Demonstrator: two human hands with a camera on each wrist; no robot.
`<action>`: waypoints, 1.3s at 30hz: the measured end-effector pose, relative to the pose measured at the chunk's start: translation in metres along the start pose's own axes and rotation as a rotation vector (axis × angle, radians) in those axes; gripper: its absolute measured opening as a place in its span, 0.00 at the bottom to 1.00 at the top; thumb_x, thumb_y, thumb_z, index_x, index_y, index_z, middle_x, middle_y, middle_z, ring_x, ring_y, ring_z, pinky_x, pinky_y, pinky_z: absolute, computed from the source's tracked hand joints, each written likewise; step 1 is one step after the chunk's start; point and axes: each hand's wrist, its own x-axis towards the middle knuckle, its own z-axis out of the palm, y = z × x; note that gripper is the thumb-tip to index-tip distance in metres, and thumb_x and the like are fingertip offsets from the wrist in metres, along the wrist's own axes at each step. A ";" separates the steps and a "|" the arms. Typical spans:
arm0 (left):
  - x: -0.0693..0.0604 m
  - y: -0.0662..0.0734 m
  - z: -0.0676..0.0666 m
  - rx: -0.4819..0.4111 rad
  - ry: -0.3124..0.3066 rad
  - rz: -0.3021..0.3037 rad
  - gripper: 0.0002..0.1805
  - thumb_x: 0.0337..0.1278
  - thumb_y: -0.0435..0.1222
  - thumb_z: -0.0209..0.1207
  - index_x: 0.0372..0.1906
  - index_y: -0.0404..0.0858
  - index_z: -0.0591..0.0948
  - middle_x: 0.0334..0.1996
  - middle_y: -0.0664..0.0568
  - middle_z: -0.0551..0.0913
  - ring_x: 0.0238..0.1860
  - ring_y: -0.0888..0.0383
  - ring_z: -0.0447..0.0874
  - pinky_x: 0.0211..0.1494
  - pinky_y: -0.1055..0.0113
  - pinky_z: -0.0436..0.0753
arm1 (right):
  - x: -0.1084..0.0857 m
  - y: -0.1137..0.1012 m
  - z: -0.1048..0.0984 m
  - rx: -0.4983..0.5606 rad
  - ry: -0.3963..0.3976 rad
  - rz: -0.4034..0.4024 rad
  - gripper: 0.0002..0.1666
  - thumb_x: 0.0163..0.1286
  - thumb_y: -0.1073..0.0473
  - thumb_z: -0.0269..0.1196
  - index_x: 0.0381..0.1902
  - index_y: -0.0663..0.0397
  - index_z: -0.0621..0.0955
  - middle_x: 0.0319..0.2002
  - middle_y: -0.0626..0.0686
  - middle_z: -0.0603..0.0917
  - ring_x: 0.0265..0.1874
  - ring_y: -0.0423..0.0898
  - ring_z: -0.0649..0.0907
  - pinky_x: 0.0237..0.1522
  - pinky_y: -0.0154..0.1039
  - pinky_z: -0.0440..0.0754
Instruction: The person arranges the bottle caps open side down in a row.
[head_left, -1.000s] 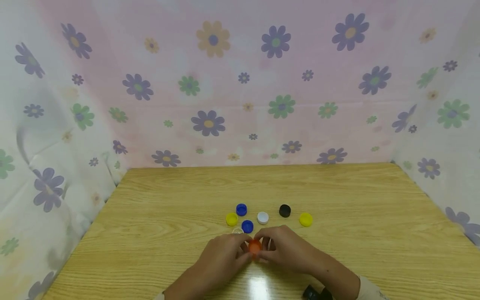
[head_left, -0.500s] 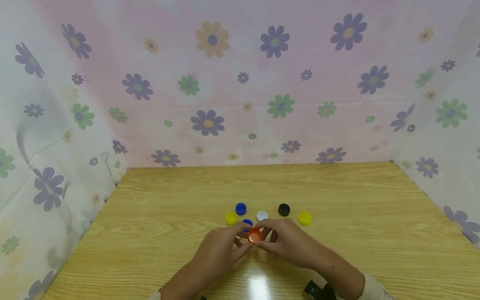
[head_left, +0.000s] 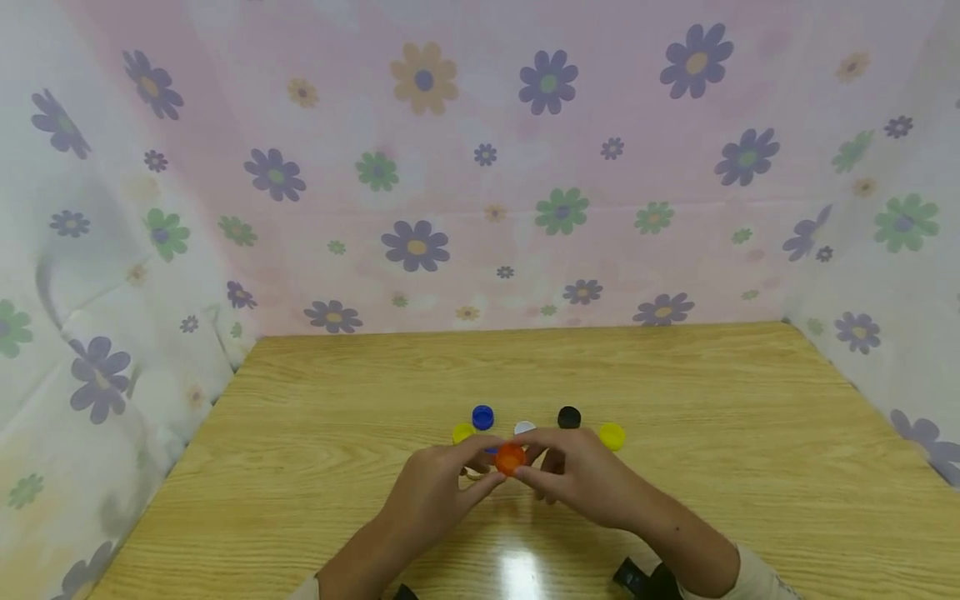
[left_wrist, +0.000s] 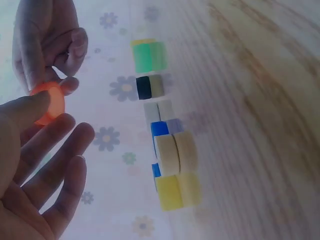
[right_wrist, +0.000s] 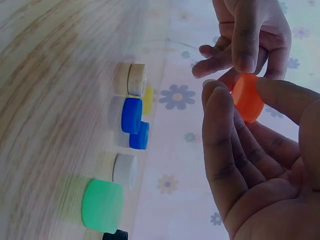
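Observation:
Both hands hold one orange bottle cap point(head_left: 511, 460) above the table. My left hand point(head_left: 431, 487) pinches its left side between thumb and finger. On the right side, the thumb and finger of my right hand point(head_left: 592, 483) pinch it too. In the left wrist view the orange cap point(left_wrist: 54, 104) is raised off the wood, and the left hand's other fingers are spread below it. The right wrist view shows the cap's smooth outer side point(right_wrist: 247, 97) between the fingertips of both hands.
Loose caps stand behind the hands: blue point(head_left: 483, 417), white point(head_left: 524, 427), black point(head_left: 569, 417), yellow point(head_left: 463, 433) and another yellow point(head_left: 612, 437). A green cap point(right_wrist: 102, 205) and a cream cap point(left_wrist: 167, 154) show in the wrist views. Flowered cloth point(head_left: 480, 183) surrounds the wooden table point(head_left: 360, 375).
Both hands have lifted the orange cap and moved it a little away from the body. Its face has tilted between frames. The caps on the table have stayed put.

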 end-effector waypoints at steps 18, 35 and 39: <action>0.000 0.003 -0.002 0.027 0.030 -0.048 0.17 0.61 0.45 0.66 0.54 0.48 0.85 0.35 0.62 0.91 0.34 0.65 0.85 0.37 0.71 0.79 | -0.002 -0.005 -0.004 0.046 0.005 0.032 0.30 0.73 0.50 0.62 0.67 0.60 0.75 0.35 0.57 0.88 0.26 0.49 0.86 0.32 0.46 0.87; -0.001 0.004 -0.001 -0.166 0.055 -0.118 0.16 0.66 0.46 0.62 0.51 0.44 0.87 0.42 0.56 0.91 0.37 0.64 0.89 0.33 0.80 0.81 | -0.003 -0.003 -0.001 0.094 0.062 0.005 0.27 0.73 0.49 0.62 0.63 0.58 0.79 0.41 0.61 0.88 0.30 0.51 0.88 0.33 0.46 0.87; 0.000 0.004 -0.001 -0.198 0.069 -0.122 0.14 0.66 0.46 0.62 0.50 0.44 0.87 0.42 0.56 0.90 0.37 0.64 0.89 0.31 0.80 0.81 | -0.002 -0.003 0.001 0.109 0.106 0.000 0.26 0.73 0.48 0.62 0.61 0.58 0.80 0.39 0.62 0.86 0.29 0.51 0.87 0.34 0.47 0.87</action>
